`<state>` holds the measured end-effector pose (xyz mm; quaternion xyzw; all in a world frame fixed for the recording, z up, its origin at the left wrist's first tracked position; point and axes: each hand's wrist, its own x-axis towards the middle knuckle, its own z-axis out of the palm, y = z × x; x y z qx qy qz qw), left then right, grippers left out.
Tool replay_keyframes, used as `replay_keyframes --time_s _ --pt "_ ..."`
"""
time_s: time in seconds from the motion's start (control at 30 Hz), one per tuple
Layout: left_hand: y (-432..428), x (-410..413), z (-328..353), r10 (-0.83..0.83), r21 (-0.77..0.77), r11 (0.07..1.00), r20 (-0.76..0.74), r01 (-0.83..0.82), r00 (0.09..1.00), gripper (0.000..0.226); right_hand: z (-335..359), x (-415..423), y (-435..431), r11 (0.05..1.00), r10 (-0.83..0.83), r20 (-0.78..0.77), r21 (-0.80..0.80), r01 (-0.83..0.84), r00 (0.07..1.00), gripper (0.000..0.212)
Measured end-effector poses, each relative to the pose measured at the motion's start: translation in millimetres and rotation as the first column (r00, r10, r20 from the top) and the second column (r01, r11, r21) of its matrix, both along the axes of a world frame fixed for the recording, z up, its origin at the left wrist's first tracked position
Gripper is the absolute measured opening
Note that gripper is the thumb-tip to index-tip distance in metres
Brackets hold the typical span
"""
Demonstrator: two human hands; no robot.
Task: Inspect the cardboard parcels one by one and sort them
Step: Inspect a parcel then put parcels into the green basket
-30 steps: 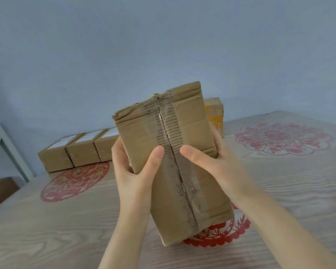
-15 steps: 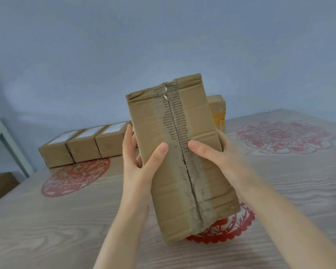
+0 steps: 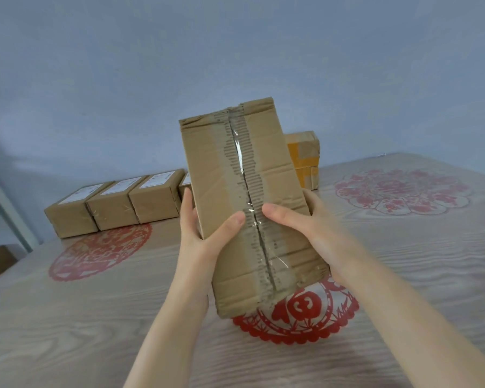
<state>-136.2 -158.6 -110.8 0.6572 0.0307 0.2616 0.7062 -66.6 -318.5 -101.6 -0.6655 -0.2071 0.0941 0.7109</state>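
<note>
Both hands grasp one tall cardboard parcel (image 3: 247, 203), held upright above the wooden table (image 3: 403, 261). Left hand (image 3: 205, 233) and right hand (image 3: 311, 228) clasp opposite sides, thumbs pressing the taped seam face.

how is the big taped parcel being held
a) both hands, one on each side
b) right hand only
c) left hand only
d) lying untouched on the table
a: the left hand and the right hand each grip one side of the parcel, with both thumbs lying on its taped face.
</note>
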Motion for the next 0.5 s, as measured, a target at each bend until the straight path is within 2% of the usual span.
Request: replay_keyframes --time_s 0.1,0.2,0.3,0.37,0.43,0.5 --pt "-6 -1 -1 -0.085 0.020 0.996 -0.073 0.087 0.994 0.078 -1 4 -3 0.999 -0.020 -0.024 0.028 0.021 0.999 0.079" --pt "-4 3 -4 -0.012 -0.033 0.999 -0.082 0.009 0.997 0.082 -2 8 -5 0.997 0.078 -0.059 0.025 -0.076 0.995 0.077" --pt "1 5 -5 0.047 -0.068 0.996 -0.089 -0.053 0.995 0.086 -2 6 -3 0.982 0.183 -0.019 -0.041 -0.183 0.983 0.079" --pt "6 4 -4 0.033 -0.048 0.998 -0.099 -0.038 0.995 0.102 -4 7 -1 0.985 0.168 -0.005 -0.038 -0.168 0.986 0.077" --pt "9 5 -5 -0.025 0.004 1.000 -0.120 0.025 0.992 0.124 -7 9 -1 0.995 0.092 -0.029 0.029 -0.091 0.995 0.073" --pt "6 4 -6 -0.084 0.063 0.994 -0.156 0.095 0.984 0.133 -9 12 -1 0.995 0.040 -0.044 0.092 -0.036 0.998 0.074"
